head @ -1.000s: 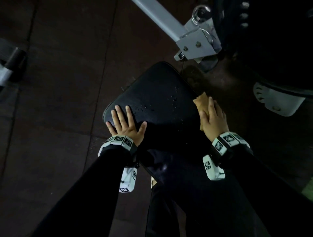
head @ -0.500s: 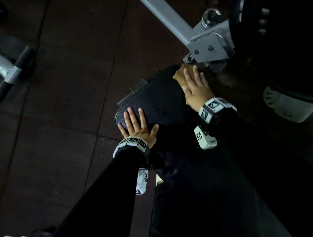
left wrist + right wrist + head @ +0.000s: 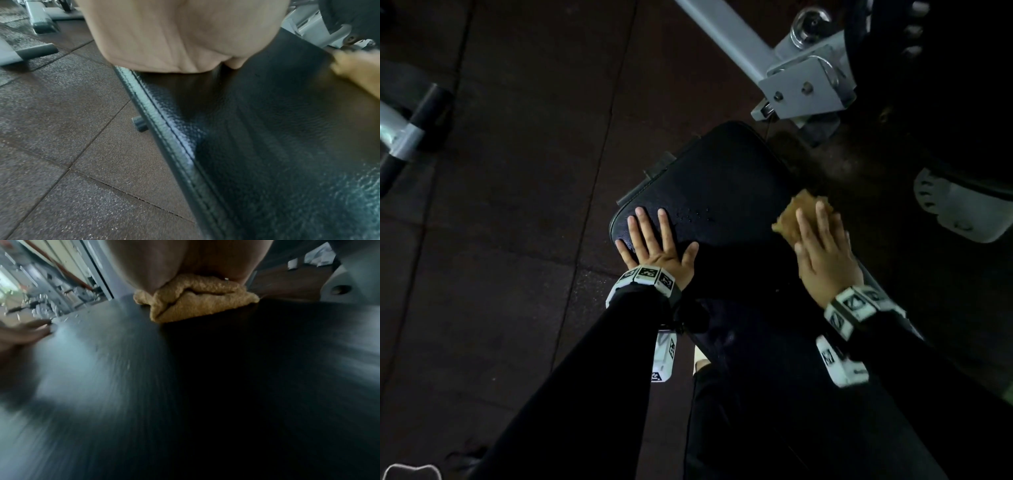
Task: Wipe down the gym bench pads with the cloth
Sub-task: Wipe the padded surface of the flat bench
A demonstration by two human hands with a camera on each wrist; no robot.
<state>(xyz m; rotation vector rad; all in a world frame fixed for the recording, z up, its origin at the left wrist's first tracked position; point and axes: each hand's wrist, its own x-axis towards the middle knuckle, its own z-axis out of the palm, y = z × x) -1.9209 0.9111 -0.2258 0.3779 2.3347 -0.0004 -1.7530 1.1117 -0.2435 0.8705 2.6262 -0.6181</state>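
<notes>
The black bench pad (image 3: 726, 192) fills the middle of the head view, with small water drops near its centre. My left hand (image 3: 654, 236) lies flat on the pad's left corner with fingers spread straight. My right hand (image 3: 822, 246) presses a folded tan cloth (image 3: 789, 214) onto the pad's right edge with straight fingers. In the right wrist view the cloth (image 3: 195, 300) is bunched under my palm on the blurred pad (image 3: 185, 386). The left wrist view shows the pad's stitched edge (image 3: 164, 129) and the cloth (image 3: 357, 68) at far right.
A grey metal frame bar and bracket (image 3: 801, 85) stand just beyond the pad's far end. A black weight plate with a pale guard (image 3: 959, 205) is at the right. Dark rubber floor tiles (image 3: 517, 205) lie left, with another machine foot (image 3: 407, 137) at far left.
My right hand has swept the cloth from the pad's far end near the bracket back toward me along the right edge. The left hand has stayed flat on the left corner.
</notes>
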